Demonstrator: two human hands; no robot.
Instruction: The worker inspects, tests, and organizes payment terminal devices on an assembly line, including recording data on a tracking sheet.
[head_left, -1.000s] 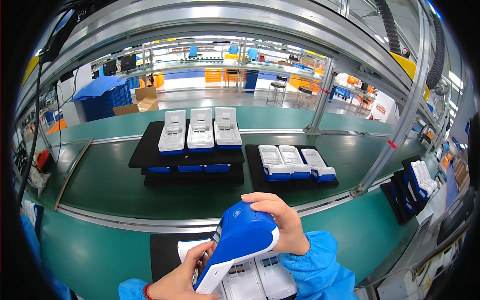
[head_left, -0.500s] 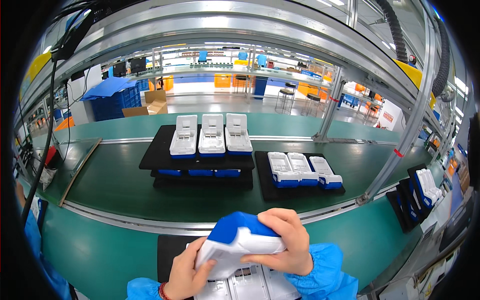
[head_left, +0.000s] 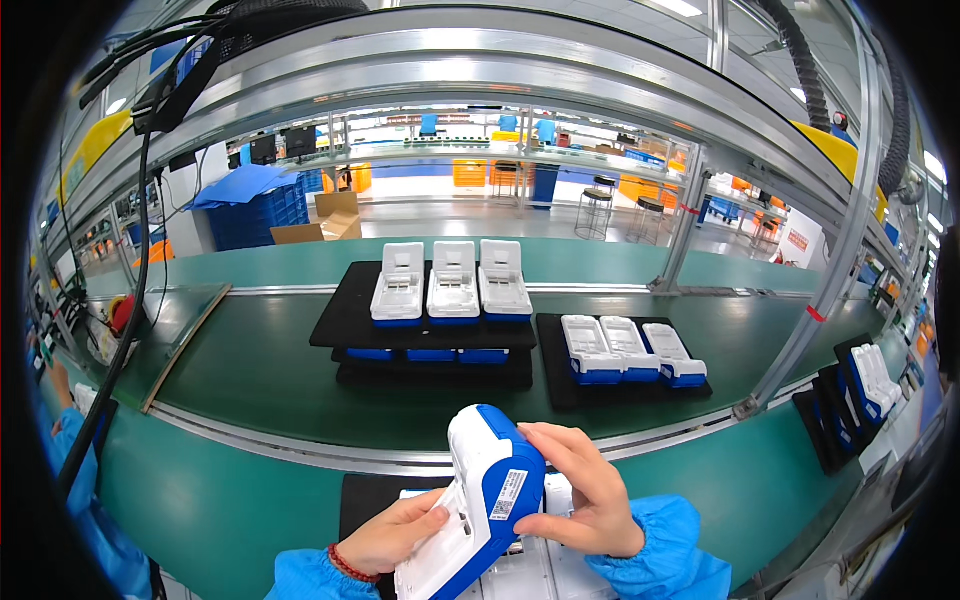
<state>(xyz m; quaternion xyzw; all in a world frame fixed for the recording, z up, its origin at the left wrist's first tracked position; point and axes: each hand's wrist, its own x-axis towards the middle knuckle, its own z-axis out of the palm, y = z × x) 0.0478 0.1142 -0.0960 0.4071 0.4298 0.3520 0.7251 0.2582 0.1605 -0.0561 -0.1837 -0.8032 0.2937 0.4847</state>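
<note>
A white-and-blue plastic housing [head_left: 478, 480], shaped like a card payment terminal, is held tilted between both hands above the near bench. My left hand [head_left: 398, 532] grips its lower left part, thumb on the white face. My right hand [head_left: 585, 490] is closed on its blue side, fingers near the upper edge and thumb lower, beside a white printed label [head_left: 508, 495]. Beneath the hands lies a black board [head_left: 368, 500] with more white housings [head_left: 560, 565], partly hidden by the held one and my hands.
Ahead on the green conveyor, stacked black boards [head_left: 335, 325] carry three housings on top and more below. Another black board [head_left: 560, 385] with three housings lies right of it. More loaded boards [head_left: 825, 420] stand far right. A metal post [head_left: 800, 330] rises there. A co-worker's sleeve [head_left: 75, 440] shows at left.
The housing has been turned: its labelled blue side now faces right and it stands more upright. My right hand has shifted to that side; the whole view has moved slightly.
</note>
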